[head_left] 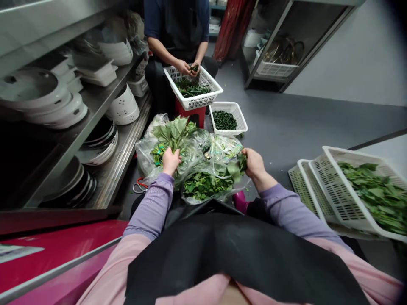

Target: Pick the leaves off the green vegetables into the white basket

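Observation:
My left hand (pixel 171 162) is closed round the stems of a bunch of leafy greens (pixel 177 134), whose leaves fan out beyond it. Under that hand lies a clear plastic bag (pixel 144 154) with tied green bundles (pixel 158 153) in it. On the right, my right hand (pixel 254 163) is closed on some leafy greens (pixel 237 168) that hang from the fingers. Between my hands, a second clear bag (pixel 190 198) holds a heap of loose green leaves (pixel 206 185). The fingertips of both hands are partly hidden by leaves.
Opposite me a person (pixel 177 25) handles greens over a white basket (pixel 197 103) on a red stool (pixel 201 116). Another white basket (pixel 243 123) holds green chillies. Baskets of leaves (pixel 337 186) stand at right; scissors (pixel 140 185) lie left, beside a dish-filled metal shelf (pixel 104 178).

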A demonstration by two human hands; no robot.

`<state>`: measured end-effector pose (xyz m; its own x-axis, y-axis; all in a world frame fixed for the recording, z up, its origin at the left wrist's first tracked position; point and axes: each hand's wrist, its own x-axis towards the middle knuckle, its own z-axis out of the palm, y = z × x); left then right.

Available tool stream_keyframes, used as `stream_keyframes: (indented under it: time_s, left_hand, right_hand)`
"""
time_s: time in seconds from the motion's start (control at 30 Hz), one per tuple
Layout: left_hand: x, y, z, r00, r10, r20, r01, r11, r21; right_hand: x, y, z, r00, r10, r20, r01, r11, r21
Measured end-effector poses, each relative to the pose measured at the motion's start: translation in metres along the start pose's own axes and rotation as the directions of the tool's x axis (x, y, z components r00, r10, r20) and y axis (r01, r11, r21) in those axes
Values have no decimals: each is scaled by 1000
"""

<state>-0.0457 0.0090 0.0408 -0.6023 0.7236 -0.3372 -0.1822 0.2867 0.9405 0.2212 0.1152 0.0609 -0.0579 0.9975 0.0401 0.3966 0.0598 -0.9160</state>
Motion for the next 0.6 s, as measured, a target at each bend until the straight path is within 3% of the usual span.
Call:
stream_keyframes:
  time_s: [0.07, 0.13, 0.2, 0.27, 0.33, 0.4, 0.43, 0.5, 0.6]
  left_hand:
    - [17, -5, -10, 992, 42, -122, -23, 988, 151]
    - [27, -7, -16, 974, 51, -221, -2, 976, 218]
    - [29, -5, -20, 958, 21, -287, 22, 989, 145]
    - [26, 1, -23, 951, -3, -309, 15, 999, 37]
    - [18, 9, -25, 975, -45, -216, 32, 997, -65]
    - [7, 17, -25, 991, -120, 61, 130, 975, -180]
    - [2, 20, -25, 958, -151, 246, 210, 949, -236]
    - [-11, 23, -21, 814, -165, 557, 372, 885, -280]
    - [-28, 24, -13, 646, -161, 746, 453, 868, -205]
  right_hand:
    - [-16, 9, -5, 976, 195, 95, -212, 947, 241]
    - [-34, 16, -4, 914, 302, 269, -388, 842, 374]
    - [-46, 19, -2, 871, 312, 378, -465, 771, 435]
    - [-53, 18, -2, 880, 265, 394, -432, 790, 435]
    - [-55, 13, -6, 923, 163, 348, -282, 902, 327]
    - [-56, 1, -11, 957, -46, 286, 13, 993, 114]
    - [-56, -6, -13, 941, -187, 283, 195, 981, 0]
    - [-57, -25, -15, 813, -461, 356, 539, 827, -159]
    - [-56, -55, -10, 541, -655, 528, 835, 495, -241]
